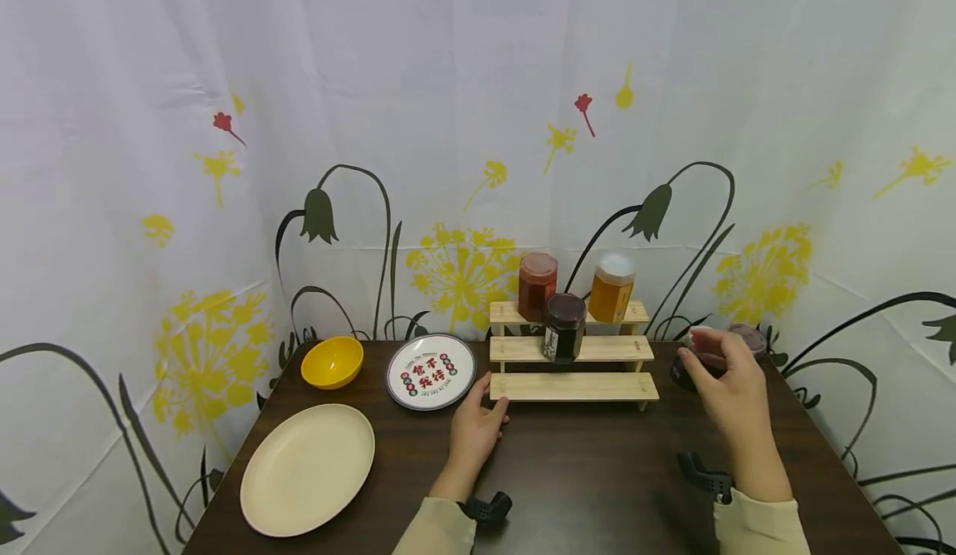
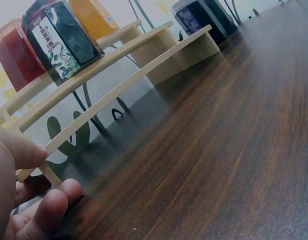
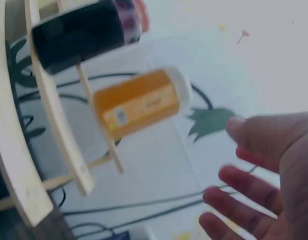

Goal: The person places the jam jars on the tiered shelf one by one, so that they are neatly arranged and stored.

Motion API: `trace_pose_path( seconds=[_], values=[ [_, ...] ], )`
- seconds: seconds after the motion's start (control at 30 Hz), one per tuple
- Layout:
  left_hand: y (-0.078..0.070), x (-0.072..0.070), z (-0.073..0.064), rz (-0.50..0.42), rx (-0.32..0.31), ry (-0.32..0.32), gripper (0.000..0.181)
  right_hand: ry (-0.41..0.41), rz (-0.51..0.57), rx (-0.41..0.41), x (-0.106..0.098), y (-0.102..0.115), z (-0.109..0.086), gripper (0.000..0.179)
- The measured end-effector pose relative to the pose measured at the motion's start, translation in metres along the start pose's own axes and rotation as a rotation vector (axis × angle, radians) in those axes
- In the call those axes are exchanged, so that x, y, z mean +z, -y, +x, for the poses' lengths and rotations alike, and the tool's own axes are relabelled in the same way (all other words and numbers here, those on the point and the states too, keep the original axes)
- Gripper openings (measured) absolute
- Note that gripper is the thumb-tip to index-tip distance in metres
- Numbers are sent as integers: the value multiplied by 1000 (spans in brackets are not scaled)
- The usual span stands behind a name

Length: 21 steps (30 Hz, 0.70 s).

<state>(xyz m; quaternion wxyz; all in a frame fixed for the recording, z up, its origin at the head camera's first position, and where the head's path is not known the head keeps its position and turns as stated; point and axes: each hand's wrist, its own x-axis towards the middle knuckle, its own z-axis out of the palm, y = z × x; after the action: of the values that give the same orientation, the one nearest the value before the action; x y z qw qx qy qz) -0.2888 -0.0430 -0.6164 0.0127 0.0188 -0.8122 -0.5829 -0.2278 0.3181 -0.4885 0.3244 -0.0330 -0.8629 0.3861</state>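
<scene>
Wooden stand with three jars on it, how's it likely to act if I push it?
The wooden stand is probably stiff: its slats look straight under load in the head view. It may be light for its size, being thin slats with open gaps. A jolt could tip the dark jar on the middle slat, which is narrow with no visible rim.

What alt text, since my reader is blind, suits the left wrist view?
A left hand holds one end of a pale wooden three-tier rack on a brown wooden table. It bears a dark faceted jar, a red faceted jar and an amber faceted jar.
</scene>
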Motion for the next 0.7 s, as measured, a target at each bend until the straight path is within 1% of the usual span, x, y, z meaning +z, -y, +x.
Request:
trace_pose_path(
  seconds=[0.07,0.2,0.3,0.4,0.53,0.63,0.7],
  values=[
    [0,0,0,1,-3,3,62,-31,-10,70,-1,-8,0,41],
    [-1,0,1,10,2,9,62,-73,10,174,4,-31,1,50],
    [-1,-1,2,12,-3,8,62,-85,35,242,10,-44,-1,59],
    [0,0,2,17,-18,6,62,-85,49,309,14,-52,-3,66],
    [0,0,2,26,-22,11,63,-91,69,351,19,-62,-6,73],
    [-1,-1,1,26,-17,15,63,-93,73,353,22,-68,-8,76],
    [-2,-1,0,23,-13,19,63,-79,65,349,24,-73,-9,80]
  ],
)
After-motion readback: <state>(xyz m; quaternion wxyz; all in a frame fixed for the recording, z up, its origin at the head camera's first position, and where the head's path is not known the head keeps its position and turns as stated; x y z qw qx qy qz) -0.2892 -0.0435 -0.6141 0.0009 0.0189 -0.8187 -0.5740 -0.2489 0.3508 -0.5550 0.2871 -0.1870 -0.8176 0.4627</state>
